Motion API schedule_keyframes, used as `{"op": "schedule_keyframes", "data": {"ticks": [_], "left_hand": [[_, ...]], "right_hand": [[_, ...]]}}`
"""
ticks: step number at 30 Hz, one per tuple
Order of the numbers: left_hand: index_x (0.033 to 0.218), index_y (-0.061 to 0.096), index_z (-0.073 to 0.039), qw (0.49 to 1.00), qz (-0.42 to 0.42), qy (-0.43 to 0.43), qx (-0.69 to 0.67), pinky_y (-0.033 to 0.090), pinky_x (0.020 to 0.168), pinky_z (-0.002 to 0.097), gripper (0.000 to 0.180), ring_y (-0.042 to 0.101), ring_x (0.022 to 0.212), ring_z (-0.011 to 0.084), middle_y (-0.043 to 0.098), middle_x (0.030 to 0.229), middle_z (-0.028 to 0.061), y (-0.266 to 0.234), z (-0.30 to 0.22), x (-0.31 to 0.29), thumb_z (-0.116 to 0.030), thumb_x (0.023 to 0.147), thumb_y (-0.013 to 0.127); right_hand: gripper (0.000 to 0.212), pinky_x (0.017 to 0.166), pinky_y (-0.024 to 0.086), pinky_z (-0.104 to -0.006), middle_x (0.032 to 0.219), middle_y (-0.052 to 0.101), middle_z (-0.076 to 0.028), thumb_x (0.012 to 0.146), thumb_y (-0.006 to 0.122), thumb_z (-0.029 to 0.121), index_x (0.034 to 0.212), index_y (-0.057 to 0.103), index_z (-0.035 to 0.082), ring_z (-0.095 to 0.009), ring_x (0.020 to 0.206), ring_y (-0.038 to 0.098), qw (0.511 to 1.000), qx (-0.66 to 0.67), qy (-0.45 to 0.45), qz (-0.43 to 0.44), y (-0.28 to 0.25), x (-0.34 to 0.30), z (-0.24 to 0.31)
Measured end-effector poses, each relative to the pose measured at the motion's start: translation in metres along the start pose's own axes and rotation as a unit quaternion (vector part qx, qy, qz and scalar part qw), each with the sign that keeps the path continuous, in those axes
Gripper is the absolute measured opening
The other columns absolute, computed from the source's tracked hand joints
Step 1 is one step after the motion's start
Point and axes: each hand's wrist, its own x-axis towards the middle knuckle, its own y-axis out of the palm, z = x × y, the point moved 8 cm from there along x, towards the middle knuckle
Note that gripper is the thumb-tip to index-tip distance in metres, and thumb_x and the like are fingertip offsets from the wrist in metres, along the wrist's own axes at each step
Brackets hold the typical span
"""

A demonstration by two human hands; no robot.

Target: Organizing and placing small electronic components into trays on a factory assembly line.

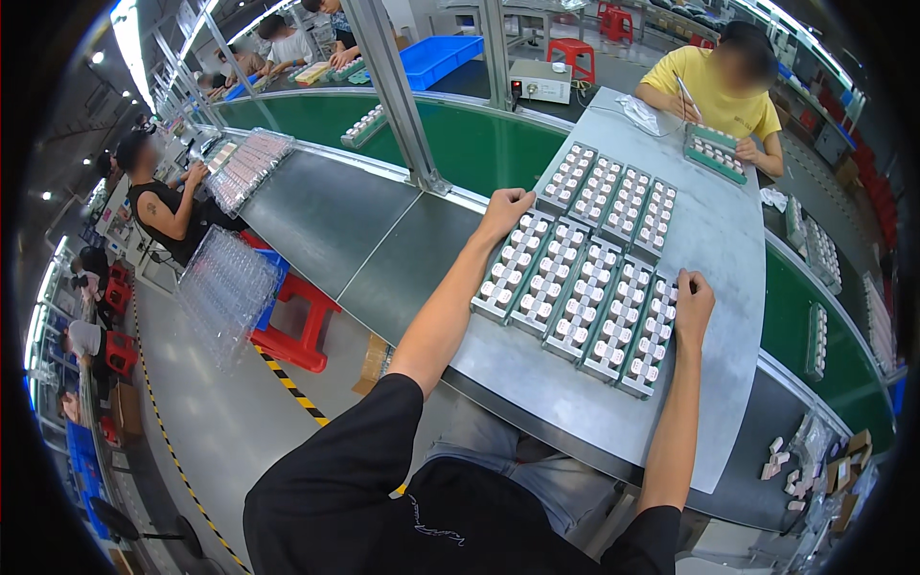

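Observation:
A front row of long grey-green trays (584, 297) lies side by side on the metal tabletop, each filled with small white round-topped pieces. At the far left corner of this row, my left hand (506, 213) is closed, its fingertips on the end of the leftmost tray (514, 265). Along the right side, my right hand (695, 302) is closed, its bent fingers against the upper edge of the rightmost tray (650, 335). A second row of similar filled trays (609, 196) sits just beyond, touching or nearly touching the front one.
Across the table a person in yellow (719, 81) holds a pen over another filled tray (716, 153). Green conveyor belts (470, 144) run behind and at right. A metal post (395, 96) rises at the far left. Loose small pieces (791, 474) lie at lower right.

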Motion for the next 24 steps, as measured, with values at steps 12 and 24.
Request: {"op": "schedule_keyframes", "data": {"ticks": [12, 24], "left_hand": [[0.058, 0.049, -0.001, 1.0, -0.016, -0.01, 0.006, 0.031, 0.049, 0.0285, 0.04, 0.039, 0.055, 0.0042, 0.047, 0.056, -0.004, -0.003, 0.004, 0.0, -0.022, 0.091, 0.061], [0.062, 0.055, 0.001, 1.0, -0.014, 0.0, 0.004, 0.033, 0.05, 0.0282, 0.039, 0.041, 0.055, 0.0048, 0.05, 0.058, -0.003, -0.004, 0.008, 0.004, -0.023, 0.092, 0.061]], "right_hand": [[0.029, 0.057, 0.04, -0.0307, 0.06, 0.053, -0.008, 0.089, 0.059, 0.018, 0.074, 0.058, -0.006, -0.012, 0.057, 0.046, 1.0, -0.002, 0.006, -0.007, 0.001, -0.001, 0.001], [0.025, 0.055, 0.042, -0.0276, 0.06, 0.057, -0.004, 0.086, 0.065, 0.015, 0.071, 0.06, -0.003, -0.009, 0.056, 0.049, 0.999, 0.005, 0.021, -0.033, -0.006, -0.002, -0.003]]}}
